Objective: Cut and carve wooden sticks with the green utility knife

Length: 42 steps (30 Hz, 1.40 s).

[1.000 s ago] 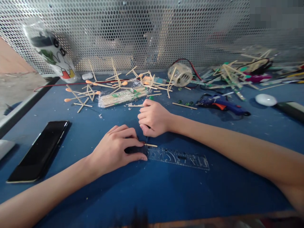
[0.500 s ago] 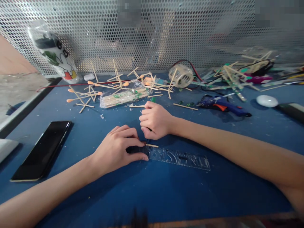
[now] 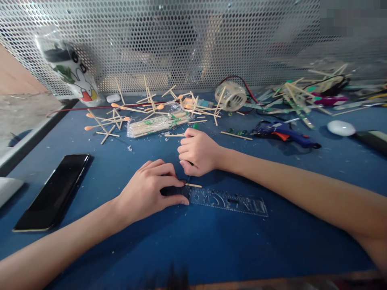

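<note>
While a perforated metal panel [image 3: 166, 52] stands along the far side, a blue table [image 3: 217, 249] stretches from its foot to the near edge. Both bare forearms reach in over the tabletop, one from the near left, the other from the right.

The left hand [image 3: 152, 185] is partly open, palm down, its thumb and forefinger spread with a gap between them. The right hand [image 3: 199, 153] is curled into a fist, just beyond and to the right of the left one; the two are close but apart.

At the far left a bottle [image 3: 74, 76] with a rabbit picture leans beside the panel, and a dark phone [image 3: 53, 193] lies flat nearer, left of the left hand. A blue glue gun [image 3: 286, 133] lies on its side to the far right of the right hand.

Between thumb and forefinger the left hand presses on the left end of a clear ruler [image 3: 229, 202], which lies flat and runs out to the right. Beyond the hands is a plastic-wrapped packet [image 3: 157, 125] of wooden sticks.

The right fist is closed around a green-ended tool [image 3: 195, 126], its thin dark shaft pointing down. Smallest is a short wooden stick [image 3: 194, 185] along the ruler's far edge, its left end at the left forefinger's tip; whether the tool touches it, I cannot tell.
</note>
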Each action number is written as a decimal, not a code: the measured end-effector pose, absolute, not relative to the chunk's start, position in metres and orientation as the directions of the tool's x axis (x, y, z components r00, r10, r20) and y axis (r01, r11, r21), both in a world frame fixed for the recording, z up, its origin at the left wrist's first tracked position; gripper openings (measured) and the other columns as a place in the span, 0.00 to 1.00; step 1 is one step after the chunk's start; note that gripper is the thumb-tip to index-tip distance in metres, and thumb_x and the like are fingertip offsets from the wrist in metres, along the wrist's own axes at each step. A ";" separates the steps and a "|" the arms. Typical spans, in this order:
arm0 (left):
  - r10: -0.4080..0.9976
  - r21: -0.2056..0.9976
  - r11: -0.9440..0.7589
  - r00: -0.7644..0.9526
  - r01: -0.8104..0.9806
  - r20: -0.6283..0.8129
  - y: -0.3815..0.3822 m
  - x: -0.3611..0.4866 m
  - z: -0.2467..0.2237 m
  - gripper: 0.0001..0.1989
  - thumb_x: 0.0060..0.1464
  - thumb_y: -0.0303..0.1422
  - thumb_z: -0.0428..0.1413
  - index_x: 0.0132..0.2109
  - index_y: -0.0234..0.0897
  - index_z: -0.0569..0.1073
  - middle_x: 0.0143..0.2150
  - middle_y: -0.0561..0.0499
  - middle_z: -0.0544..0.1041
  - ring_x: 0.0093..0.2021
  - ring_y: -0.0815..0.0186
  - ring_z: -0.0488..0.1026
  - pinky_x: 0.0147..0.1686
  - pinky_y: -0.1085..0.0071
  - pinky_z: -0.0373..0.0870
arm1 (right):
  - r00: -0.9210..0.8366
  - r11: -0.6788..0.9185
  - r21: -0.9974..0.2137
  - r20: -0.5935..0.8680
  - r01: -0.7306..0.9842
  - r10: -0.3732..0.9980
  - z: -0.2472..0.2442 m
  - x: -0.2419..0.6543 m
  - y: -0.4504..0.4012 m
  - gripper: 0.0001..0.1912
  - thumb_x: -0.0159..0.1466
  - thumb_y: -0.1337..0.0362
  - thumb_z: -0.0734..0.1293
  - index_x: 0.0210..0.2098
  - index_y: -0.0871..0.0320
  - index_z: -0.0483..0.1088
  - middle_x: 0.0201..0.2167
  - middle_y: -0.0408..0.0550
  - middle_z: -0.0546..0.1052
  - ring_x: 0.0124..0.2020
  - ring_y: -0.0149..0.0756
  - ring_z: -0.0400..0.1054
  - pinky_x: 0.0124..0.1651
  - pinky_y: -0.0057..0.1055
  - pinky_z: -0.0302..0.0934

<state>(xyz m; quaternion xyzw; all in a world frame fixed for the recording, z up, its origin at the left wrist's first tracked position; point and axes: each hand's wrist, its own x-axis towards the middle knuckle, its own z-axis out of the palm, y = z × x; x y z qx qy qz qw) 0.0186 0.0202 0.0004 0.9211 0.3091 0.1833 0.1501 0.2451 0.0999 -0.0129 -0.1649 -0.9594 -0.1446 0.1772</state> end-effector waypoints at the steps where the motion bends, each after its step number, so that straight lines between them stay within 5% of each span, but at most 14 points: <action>1: 0.626 0.395 -0.761 0.742 0.515 0.239 0.020 0.019 0.001 0.12 0.58 0.45 0.66 0.44 0.44 0.82 0.40 0.52 0.77 0.41 0.63 0.71 0.42 0.64 0.63 | -0.887 0.904 0.223 0.378 0.364 0.264 -0.013 0.245 0.102 0.19 0.65 0.60 0.55 0.19 0.55 0.63 0.18 0.40 0.68 0.25 0.33 0.51 0.43 0.40 0.49; 42: 0.655 0.430 -0.733 0.718 0.526 0.237 0.019 0.018 0.000 0.14 0.55 0.45 0.67 0.46 0.45 0.82 0.42 0.53 0.78 0.42 0.63 0.71 0.46 0.63 0.67 | -0.865 0.914 0.177 0.426 0.365 0.263 -0.015 0.249 0.106 0.19 0.65 0.61 0.55 0.18 0.55 0.60 0.17 0.39 0.67 0.24 0.32 0.50 0.42 0.39 0.48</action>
